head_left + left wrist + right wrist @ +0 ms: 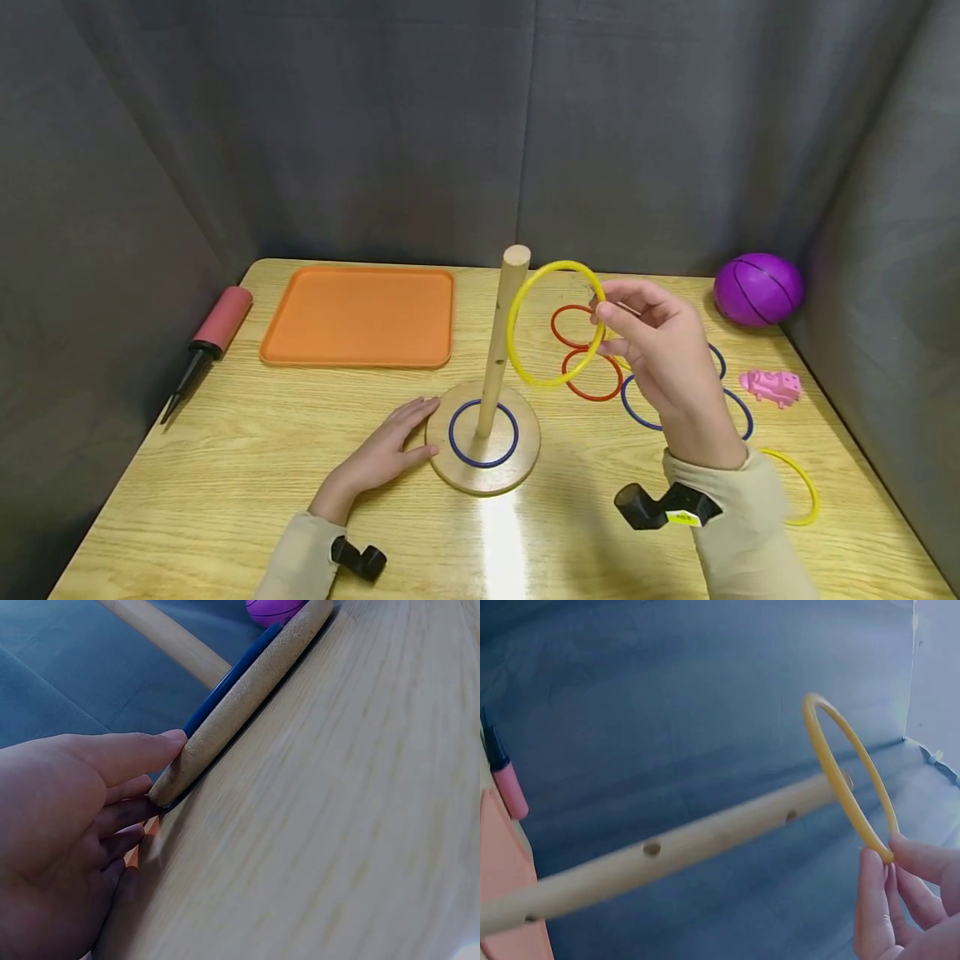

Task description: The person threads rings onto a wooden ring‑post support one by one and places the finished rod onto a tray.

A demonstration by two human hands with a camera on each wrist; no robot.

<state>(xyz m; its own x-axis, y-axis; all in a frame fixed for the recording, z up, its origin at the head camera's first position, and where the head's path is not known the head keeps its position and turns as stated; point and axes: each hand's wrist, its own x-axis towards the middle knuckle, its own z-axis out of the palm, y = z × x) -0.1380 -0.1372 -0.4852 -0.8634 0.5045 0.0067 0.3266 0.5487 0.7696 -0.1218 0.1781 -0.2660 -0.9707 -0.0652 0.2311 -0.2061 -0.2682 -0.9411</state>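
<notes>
My right hand (660,354) pinches a yellow ring (552,382) between thumb and fingers. The ring is held tilted up beside the top of a wooden peg (498,350); in the right wrist view the peg's tip lies behind the ring (827,761). The peg, with small holes along it, stands on a round wooden base (483,481). One blue ring (452,433) lies flat on that base, around the peg's foot. My left hand (382,450) touches the base's left rim with fairly straight fingers and thumb (142,756).
Red rings (592,399), blue rings (637,419) and another yellow ring (806,486) lie on the right, partly behind my right arm. Further right are a pink animal toy (772,386) and a purple ball (757,289). An orange tray (360,317) and a red-black hand pump (213,333) lie left.
</notes>
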